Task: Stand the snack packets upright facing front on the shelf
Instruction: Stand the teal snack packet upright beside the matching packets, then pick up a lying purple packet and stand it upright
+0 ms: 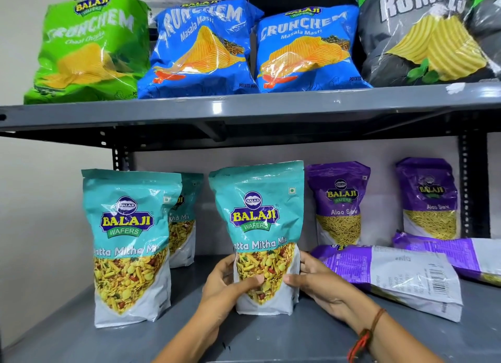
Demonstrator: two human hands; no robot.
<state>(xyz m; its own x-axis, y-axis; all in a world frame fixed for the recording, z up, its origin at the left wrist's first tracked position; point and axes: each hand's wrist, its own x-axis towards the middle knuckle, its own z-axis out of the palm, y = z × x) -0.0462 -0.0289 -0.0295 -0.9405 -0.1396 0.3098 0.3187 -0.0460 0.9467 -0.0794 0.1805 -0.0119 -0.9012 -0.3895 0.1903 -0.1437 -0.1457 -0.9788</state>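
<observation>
Both hands gripped the teal packet (260, 235) upright, front facing out, on the lower shelf (67, 335): left hand (227, 286) and right hand (317, 281) clasped its lower sides, thumbs across the front.

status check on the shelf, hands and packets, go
Both hands, left and right, gripping teal packet, upright, front out. Two purple packets lying flat at right. Nothing blocking.

I face a grey metal shelving unit (244, 110) whose glossy upper shelf edge catches a bright glare, with dark perforated uprights (467, 189) at the back, a pale wall (40, 186) behind and to my left.
</observation>
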